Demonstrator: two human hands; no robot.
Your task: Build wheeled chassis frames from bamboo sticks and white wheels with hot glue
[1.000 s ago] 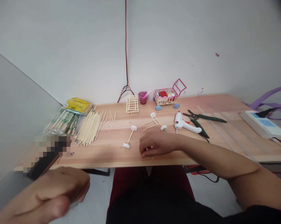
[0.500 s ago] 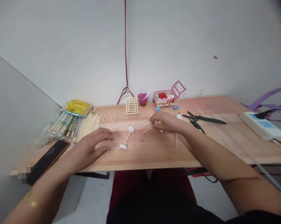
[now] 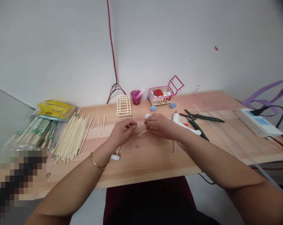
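Note:
My right hand (image 3: 156, 125) is closed over the middle of the table, fingers pinched at the ends of thin wooden sticks (image 3: 143, 132) that point left. A white round cap (image 3: 147, 116) shows just beyond its fingertips. My left hand (image 3: 124, 129) is close by on the left, its fingers curled near the stick tips; whether it grips one is too small to tell. Below my left wrist a white wheel (image 3: 115, 157) on a stick lies on the table, partly hidden by the hand. A white glue gun (image 3: 176, 118) lies right of my right hand.
Behind stand a stick frame (image 3: 124, 107), a purple cup (image 3: 136, 97) and a small cart (image 3: 161, 95). Loose sticks (image 3: 71, 137) and a yellow packet (image 3: 55, 109) lie left. Green-handled pruners (image 3: 208, 118), clear rods (image 3: 216, 132) and a power strip (image 3: 259, 123) lie right.
My left hand has moved right and forward to beside my right hand, and its fingers have drawn closed. It now covers part of the white-wheeled stick. The view has shifted.

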